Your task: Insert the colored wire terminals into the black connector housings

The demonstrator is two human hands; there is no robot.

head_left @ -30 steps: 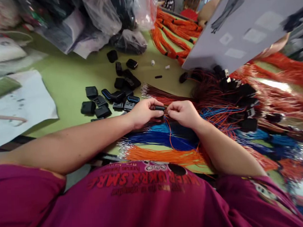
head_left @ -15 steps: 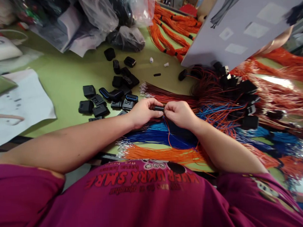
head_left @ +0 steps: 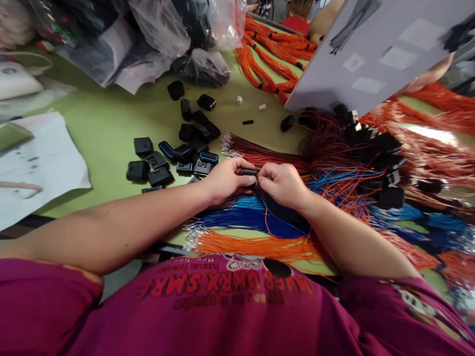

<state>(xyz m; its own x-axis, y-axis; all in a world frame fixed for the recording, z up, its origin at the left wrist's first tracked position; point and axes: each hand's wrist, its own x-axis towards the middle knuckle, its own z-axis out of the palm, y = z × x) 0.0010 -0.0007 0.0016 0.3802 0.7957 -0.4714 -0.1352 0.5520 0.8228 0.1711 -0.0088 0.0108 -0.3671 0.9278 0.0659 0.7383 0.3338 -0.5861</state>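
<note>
My left hand (head_left: 230,179) is closed, with a small black connector (head_left: 248,172) pinched between thumb and fingers. Right beside it, my right hand (head_left: 281,182) is closed too, its thumb and forefinger together at the connector's right end on what looks like a wire. A thin orange wire (head_left: 266,214) and a blue one hang below the fingertips. Under and around both hands lie bundles of dark red wires (head_left: 263,148) and blue wires (head_left: 239,219). Closer to my body is a bundle of orange wires (head_left: 247,242) with metal-tipped ends.
Several black connector housings (head_left: 159,175) lie left of my hands. Finished-looking wires with black connectors (head_left: 392,197) heap up at right. A tilted white board (head_left: 335,76) stands behind them. Plastic bags (head_left: 202,67), a paper sheet (head_left: 65,147) and orange cable bundles (head_left: 257,68) lie farther back.
The camera view has shifted slightly. My hands stay together at the small connector, the right fingers a touch lower, and more of the connector shows.
</note>
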